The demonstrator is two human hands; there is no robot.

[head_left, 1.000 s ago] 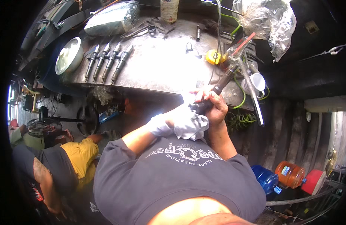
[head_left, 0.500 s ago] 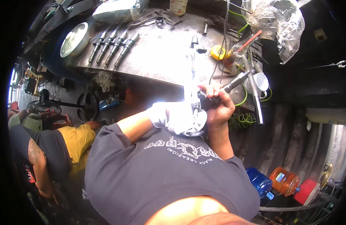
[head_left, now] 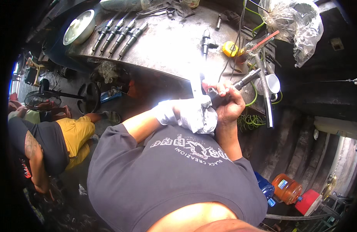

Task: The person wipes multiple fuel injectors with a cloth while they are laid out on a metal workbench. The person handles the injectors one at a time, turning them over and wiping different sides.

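Note:
My right hand [head_left: 228, 103] grips a long dark metal part [head_left: 244, 80], shaped like a fuel injector, and holds it slanted up to the right. My left hand [head_left: 174, 112] is wrapped in a white rag [head_left: 196, 116] and presses that rag around the lower end of the same part. Both hands meet in front of my chest, just below the near edge of a grey metal workbench [head_left: 167, 46]. The part's lower end is hidden under the rag.
On the workbench lie several similar injectors in a row [head_left: 118, 36], one more injector [head_left: 205, 38], a metal bowl [head_left: 78, 28], a yellow tape measure [head_left: 228, 48], a white cup [head_left: 269, 83] and a plastic bag [head_left: 294, 23]. Another person in yellow shorts [head_left: 76, 135] sits at the left.
My hands and the metal part have stayed together while the view shifted; the part now sits slightly lower and farther right, with the rag bunched more around its lower end.

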